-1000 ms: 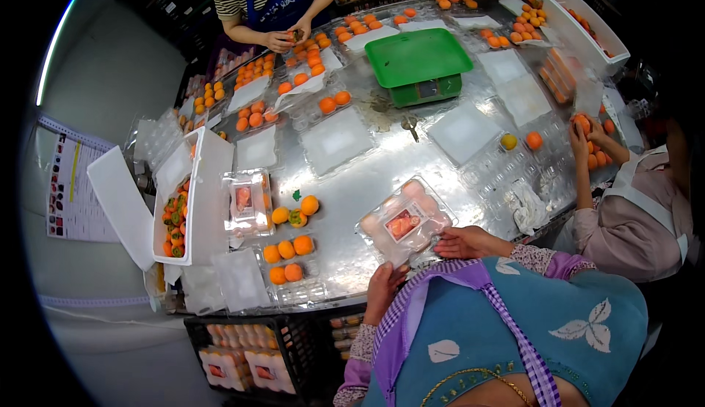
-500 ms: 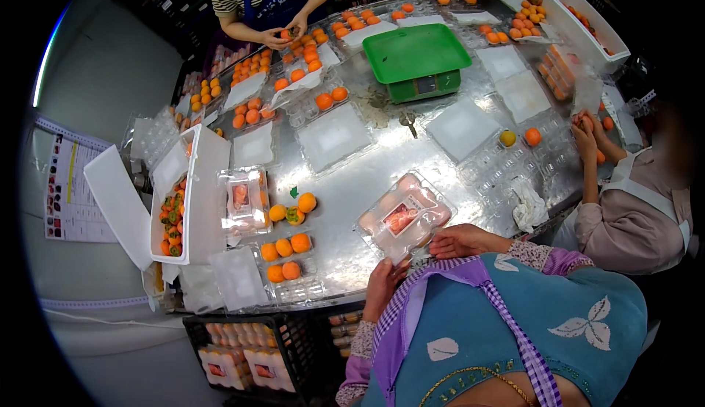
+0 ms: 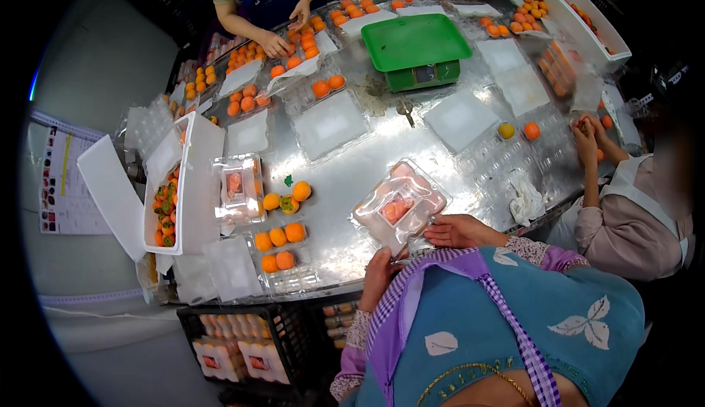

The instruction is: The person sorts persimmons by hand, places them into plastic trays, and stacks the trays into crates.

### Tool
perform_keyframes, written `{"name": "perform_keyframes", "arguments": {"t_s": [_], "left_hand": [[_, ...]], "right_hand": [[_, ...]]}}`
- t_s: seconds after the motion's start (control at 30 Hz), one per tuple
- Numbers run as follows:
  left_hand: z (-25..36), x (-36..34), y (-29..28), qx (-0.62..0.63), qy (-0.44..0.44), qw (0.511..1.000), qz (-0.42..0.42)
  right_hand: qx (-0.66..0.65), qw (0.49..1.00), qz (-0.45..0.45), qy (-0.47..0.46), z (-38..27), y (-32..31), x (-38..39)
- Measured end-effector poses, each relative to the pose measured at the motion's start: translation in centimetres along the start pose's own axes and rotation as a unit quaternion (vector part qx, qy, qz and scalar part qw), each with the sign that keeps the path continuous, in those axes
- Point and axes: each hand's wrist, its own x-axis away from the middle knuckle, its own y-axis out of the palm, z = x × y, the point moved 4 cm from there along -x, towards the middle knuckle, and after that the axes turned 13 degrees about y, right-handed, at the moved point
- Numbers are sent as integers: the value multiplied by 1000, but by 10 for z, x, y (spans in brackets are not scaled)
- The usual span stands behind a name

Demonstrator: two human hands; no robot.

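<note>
A clear plastic clamshell fruit pack (image 3: pixel 402 205), filled with pale orange round fruit and bearing a picture label, lies closed and slantwise on the metal table in front of me. My left hand (image 3: pixel 378 275) pinches its near corner, fingertips partly hidden. On its right near edge rests my right hand (image 3: pixel 463 231), fingers closed at the rim. To the left, several loose persimmons (image 3: pixel 291 195) sit beside another closed pack (image 3: pixel 241 190). Nearer me, an open tray (image 3: pixel 294 278) is partly filled with persimmons.
A green scale (image 3: pixel 418 44) stands toward the back. White foam boxes (image 3: pixel 202 187) of persimmons flank the table left and far right. Co-workers stand at the back and right. Crumpled tissue (image 3: pixel 525 200), a key-like metal item (image 3: pixel 405 113) and a black crate (image 3: pixel 239 344) are around.
The whole view has shifted slightly. My hands stay at the pack's near edges. The co-worker at the back has lowered a hand onto the persimmons in a tray.
</note>
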Motion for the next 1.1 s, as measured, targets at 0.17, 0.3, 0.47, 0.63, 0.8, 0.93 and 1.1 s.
{"name": "perform_keyframes", "arguments": {"t_s": [0.17, 0.3, 0.47, 0.63, 0.8, 0.93, 1.1], "left_hand": [[-7, -1, -9, 46, -7, 998, -32], [-17, -1, -13, 83, -47, 995, -20], [-5, 0, -3, 12, -22, 1000, -16], [3, -4, 6, -19, -3, 1000, -14], [2, 0, 8, 0, -42, 999, -33], [4, -9, 8, -11, -47, 998, -44], [-2, -27, 12, -58, -59, 994, -67]], "right_hand": [[-8, 999, -1, -47, 0, 7, -9], [38, 995, 16, -94, -2, 3, -14], [-17, 984, 71, -160, -4, 20, 4], [125, 964, 83, -221, -15, 18, -2], [445, 833, 122, -306, -16, -1, -25], [-35, 976, 152, -150, -18, 19, -43], [-27, 959, 144, -242, -18, 20, -40]]}}
